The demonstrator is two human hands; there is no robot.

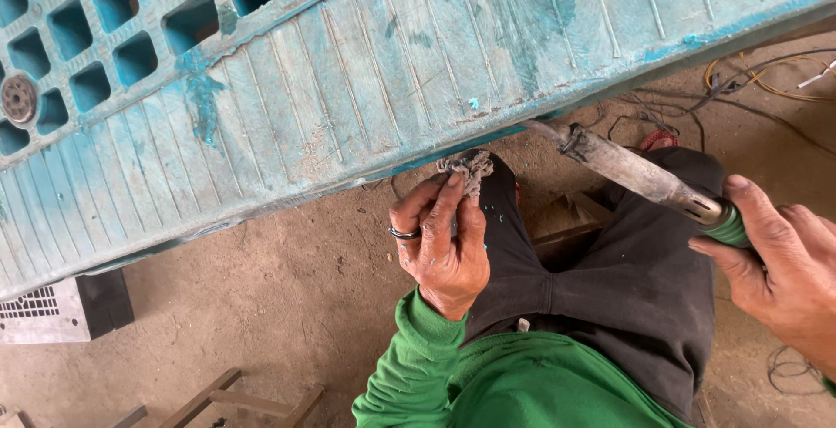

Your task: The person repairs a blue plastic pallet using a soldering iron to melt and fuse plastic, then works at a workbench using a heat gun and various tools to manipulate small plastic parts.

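- The fingers (440,210) of the left hand (442,249) curl narrowly around a small grey wad of frayed cloth (468,169), pinching it at the fingertips; a dark ring sits on one finger.
- The landmark is the big worn turquoise plastic pallet (348,80), ribbed along its side and pierced with square holes, lying tilted across the top of the view.
- Below the pallet's left end, a grey metal box with a vented face (48,310) rests on the dusty concrete floor (287,306).
- Further below the pallet, near the bottom edge, lies a frame of thin metal bars (226,397).
- The cloth wad sits just under the pallet's lower edge, close to it; whether it touches the plastic cannot be told.
- The left hand is below the pallet's middle, its green sleeve (405,367) running down to the bottom edge, with dark grey trousers (610,289) beside it.
- Right of the cloth, the tip of a long grey metal heating tool with a green handle (640,175) meets the pallet's lower edge.
- The right hand (779,262) is closed around that green handle, fingers wrapped tight, below and right of the pallet.
- Under the pallet's right end, tangled black and yellow wires (758,80) trail over the floor.
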